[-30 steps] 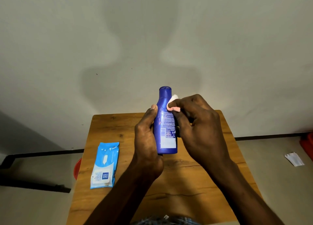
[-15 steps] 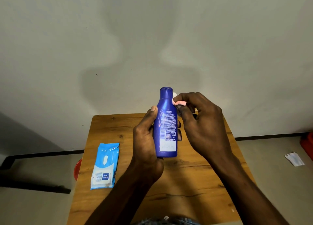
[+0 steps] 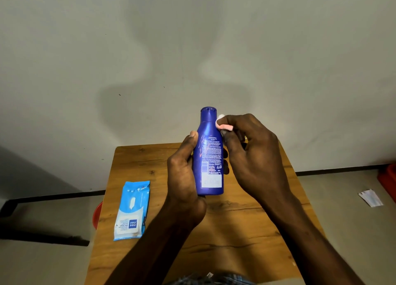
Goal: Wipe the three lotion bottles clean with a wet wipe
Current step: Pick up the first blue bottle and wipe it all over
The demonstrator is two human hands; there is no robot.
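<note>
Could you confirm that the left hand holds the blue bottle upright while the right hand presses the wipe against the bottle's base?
Not quite: the head view shows the right hand pressing the wipe against the neck of the blue bottle, just below the cap, not its base. The left hand does hold it upright.

A wooden table (image 3: 132, 156) with visible grain and knots is set against a plain pale wall (image 3: 85, 48). A dark baseboard strip (image 3: 53, 195) is seen along the foot of the wall at both sides of the table. A grey floor (image 3: 342, 220) lies beyond the table edges. A red round object (image 3: 97, 215) is partly hidden behind the left edge of the table; its kind cannot be told. A red item (image 3: 387, 181) is cut off by the right border. A small white and blue paper scrap (image 3: 370, 198) lies flat on the floor, near the red item.
</note>
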